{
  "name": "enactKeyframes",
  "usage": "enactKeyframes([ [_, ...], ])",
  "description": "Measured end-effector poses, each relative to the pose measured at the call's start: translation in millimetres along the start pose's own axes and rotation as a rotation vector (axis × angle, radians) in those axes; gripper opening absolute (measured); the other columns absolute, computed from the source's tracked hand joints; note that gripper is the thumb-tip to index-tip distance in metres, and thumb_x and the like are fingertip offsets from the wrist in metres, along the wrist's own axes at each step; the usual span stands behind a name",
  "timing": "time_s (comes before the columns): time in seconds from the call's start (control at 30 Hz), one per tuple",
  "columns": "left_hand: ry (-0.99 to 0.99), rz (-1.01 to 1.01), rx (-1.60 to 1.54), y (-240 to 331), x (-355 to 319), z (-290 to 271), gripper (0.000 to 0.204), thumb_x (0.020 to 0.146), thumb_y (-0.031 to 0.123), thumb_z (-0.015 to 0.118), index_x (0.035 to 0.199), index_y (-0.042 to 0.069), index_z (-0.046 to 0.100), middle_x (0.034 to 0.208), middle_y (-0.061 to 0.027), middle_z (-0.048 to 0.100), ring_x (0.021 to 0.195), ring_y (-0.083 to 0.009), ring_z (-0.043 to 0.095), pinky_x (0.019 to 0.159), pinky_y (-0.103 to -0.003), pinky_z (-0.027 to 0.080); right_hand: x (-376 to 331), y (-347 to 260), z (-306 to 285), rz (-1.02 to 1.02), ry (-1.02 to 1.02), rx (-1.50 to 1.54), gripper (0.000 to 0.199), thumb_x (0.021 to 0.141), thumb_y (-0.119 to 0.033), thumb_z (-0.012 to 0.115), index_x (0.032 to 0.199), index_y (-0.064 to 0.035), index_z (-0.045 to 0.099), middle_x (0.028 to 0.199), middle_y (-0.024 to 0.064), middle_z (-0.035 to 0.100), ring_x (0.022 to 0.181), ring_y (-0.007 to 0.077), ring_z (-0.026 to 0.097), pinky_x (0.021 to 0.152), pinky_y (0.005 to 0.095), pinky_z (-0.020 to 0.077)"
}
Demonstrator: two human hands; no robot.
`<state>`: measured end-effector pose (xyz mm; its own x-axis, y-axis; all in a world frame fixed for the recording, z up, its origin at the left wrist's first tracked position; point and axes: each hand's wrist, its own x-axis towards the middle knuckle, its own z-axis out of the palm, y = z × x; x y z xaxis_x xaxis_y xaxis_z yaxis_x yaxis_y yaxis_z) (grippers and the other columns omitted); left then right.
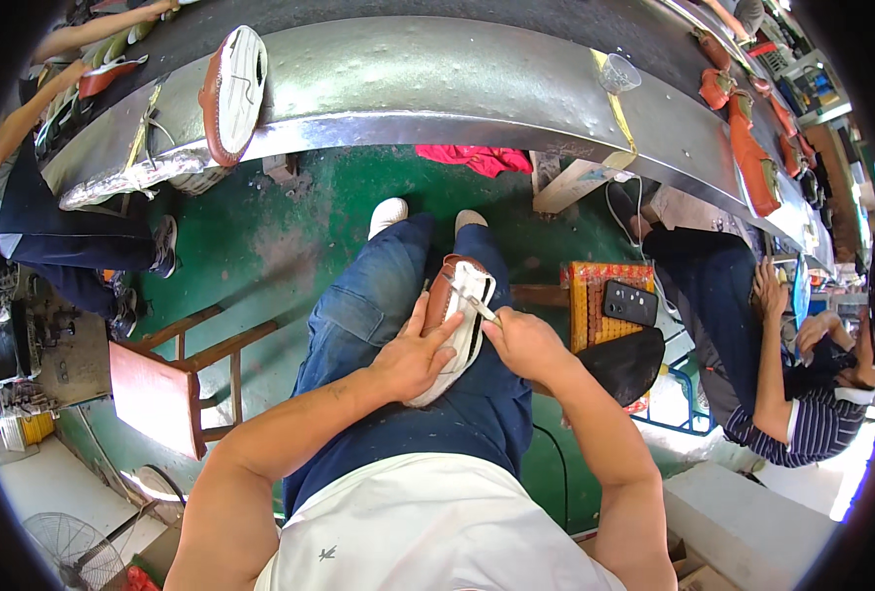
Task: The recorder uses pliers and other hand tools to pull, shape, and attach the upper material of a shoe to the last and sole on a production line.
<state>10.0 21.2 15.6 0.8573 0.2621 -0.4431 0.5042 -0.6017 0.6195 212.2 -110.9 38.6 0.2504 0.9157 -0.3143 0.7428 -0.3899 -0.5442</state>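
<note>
Two hands on one shoe (pixel 465 341), sole up on the lap, brown upper showing along its left side. Pressing down with left hand (pixel 406 362), fingers splayed over sole and upper rather than fisted. Can't tell the grip underneath. Gripping a slim tool (pixel 483 310) in right hand (pixel 528 345), fingers closed round the handle, tip slanting up-left, onto or just over the sole. Can't confirm contact from this angle.

To do it well, probably: pin the shoe hard against the thighs, given such a soft base. Keep left fingertips out of the tip's path; very near it at present. Work in short, light strokes, aimed away from the left hand. Hold the tool low so as not to gouge the sole. Mind the dark gap along the right edge: easy to snag there. Turn the shoe, not the wrist, to reach a new spot.

Further off: second shoe (pixel 244 94) at the near edge of the bench (pixel 427 79); phone (pixel 630 303) to the right, well apart from the work.
</note>
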Motion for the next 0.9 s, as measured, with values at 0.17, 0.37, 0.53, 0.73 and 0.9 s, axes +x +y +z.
enactKeyframes([
  [0.17, 0.278, 0.004, -0.409, -23.8, -14.6, 30.9, 0.079, 0.098, 0.028, 0.061, 0.161, 0.003, 0.021, 0.163, -0.036, 0.015, 0.145, -0.0497, 0.035, 0.119, -0.041, 0.033, -26.8, -10.7, 12.8, -0.003, -0.034, 0.142, 0.039, 0.105, -0.035, 0.05, 0.096, 0.0026, 0.056, 0.087, 0.0281, 0.067, 0.086, 0.0474, 0.066, 0.076, 0.0549, 0.0514],
  [0.37, 0.084, 0.008, -0.407, -28.7, -21.2, 16.2, 0.104, 0.086, 0.025, 0.077, 0.163, 0.004, 0.01, 0.156, -0.0366, 0.034, 0.143, -0.0437, 0.042, 0.117, -0.039, 0.036, -54.6, -13.2, 32.2, 0.065, 0.019, 0.323, 0.035, 0.106, -0.032, 0.05, 0.107, 0.0022, 0.059, 0.09, 0.0244, 0.07, 0.083, 0.0424, 0.069, 0.074, 0.05, 0.0527],
  [0.53, -0.07, -0.067, -0.098, 12.3, -33.6, -56.2, 0.112, 0.075, 0.016, 0.082, 0.163, 0.007, 0.013, 0.139, -0.0325, 0.054, 0.124, -0.0453, 0.058, 0.106, -0.045, 0.047, -78.7, 2.1, 38.2, 0.189, -0.036, 0.586, 0.035, 0.107, -0.03, 0.048, 0.108, 0.0034, 0.06, 0.085, 0.015, 0.07, 0.075, 0.0256, 0.07, 0.07, 0.038, 0.0542],
  [0.73, 0.31, 0.413, -0.033, 43.3, -56.2, -152.3, 0.099, 0.07, 0.003, 0.085, 0.152, 0.005, 0.03, 0.122, -0.0195, 0.069, 0.104, -0.0374, 0.07, 0.087, -0.041, 0.056, -107.2, 16.4, 42.4, 0.316, 0.274, 0.92, 0.031, 0.107, -0.024, 0.052, 0.117, 0.0047, 0.059, 0.09, 0.0077, 0.068, 0.075, 0.0146, 0.067, 0.069, 0.0304, 0.0535],
  [0.9, 0.202, 0.504, -0.844, 48.0, -23.9, -155.7, 0.086, 0.074, 0.003, 0.088, 0.144, 0.005, 0.038, 0.113, -0.0123, 0.069, 0.1, -0.0183, 0.067, 0.087, -0.033, 0.055, -119.2, 19.2, 54.2, 0.327, 0.134, 1.01, 0.031, 0.098, -0.012, 0.06, 0.125, 0.0024, 0.055, 0.098, 0.0039, 0.063, 0.086, 0.0106, 0.061, 0.074, 0.0262, 0.0505],
])
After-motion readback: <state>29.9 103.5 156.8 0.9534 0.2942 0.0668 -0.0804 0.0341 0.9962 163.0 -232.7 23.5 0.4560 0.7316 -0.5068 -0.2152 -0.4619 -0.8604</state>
